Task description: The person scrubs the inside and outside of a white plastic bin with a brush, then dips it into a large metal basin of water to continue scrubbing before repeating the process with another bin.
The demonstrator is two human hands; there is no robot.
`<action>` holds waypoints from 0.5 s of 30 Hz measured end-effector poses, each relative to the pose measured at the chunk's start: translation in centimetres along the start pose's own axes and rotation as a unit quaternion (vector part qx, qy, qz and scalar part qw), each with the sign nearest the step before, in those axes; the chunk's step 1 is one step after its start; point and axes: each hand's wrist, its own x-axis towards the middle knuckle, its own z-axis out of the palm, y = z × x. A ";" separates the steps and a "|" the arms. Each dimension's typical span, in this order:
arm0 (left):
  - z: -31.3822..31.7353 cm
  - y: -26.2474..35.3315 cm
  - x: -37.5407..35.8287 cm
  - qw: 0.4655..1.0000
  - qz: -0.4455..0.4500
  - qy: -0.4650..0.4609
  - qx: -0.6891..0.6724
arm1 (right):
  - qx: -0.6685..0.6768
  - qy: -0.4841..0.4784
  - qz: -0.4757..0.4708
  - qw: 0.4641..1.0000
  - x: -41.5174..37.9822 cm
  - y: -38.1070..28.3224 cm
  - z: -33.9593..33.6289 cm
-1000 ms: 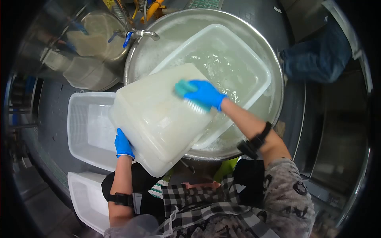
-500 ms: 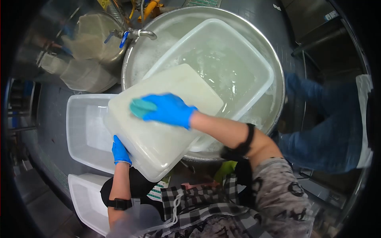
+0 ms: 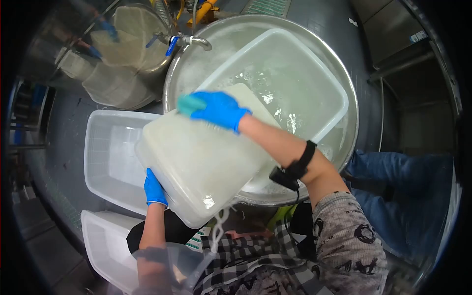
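A white plastic tub [image 3: 211,157] is held bottom up and tilted, partly over the rim of a round metal basin [image 3: 355,129]. My left hand [image 3: 155,188], in a blue glove, grips the tub's near left side; some fingers are hidden beneath it. In my blue-gloved right hand [image 3: 216,109] is a teal scrubbing sponge [image 3: 191,104], pressed near the upper left edge of the tub's bottom. Behind it, a second white tub [image 3: 339,98] sits in the soapy water of the basin, with water inside.
Two white tubs, one [image 3: 91,152] beside the basin and one [image 3: 93,241] nearer me, stand at the left. A tap [image 3: 199,43] reaches over the basin's rim. Another metal vessel [image 3: 152,73] is at the back left. A person's jeans-clad leg [image 3: 398,167] is at the right.
My right hand has moved the sponge across the tub's bottom toward its far upper edge. My left hand keeps its hold. The camera view has shifted slightly, and the person at the right has moved.
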 end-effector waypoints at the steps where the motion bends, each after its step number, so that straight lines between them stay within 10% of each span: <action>1: -0.1 0.4 -0.4 1.000 0.001 0.004 0.000 | 0.036 0.041 -0.051 0.997 2.1 4.5 0.3; 4: -0.3 1.4 -1.3 1.000 0.017 0.009 0.010 | -0.103 -0.024 0.196 0.975 1.9 11.6 -5.9; 11: -1.9 -0.1 0.1 0.999 0.026 0.007 0.023 | 0.008 0.023 0.037 0.999 1.3 6.1 -2.3; 15: -2.4 0.4 -0.3 0.999 0.022 0.005 0.040 | 0.012 0.002 0.138 0.990 1.7 11.1 -6.3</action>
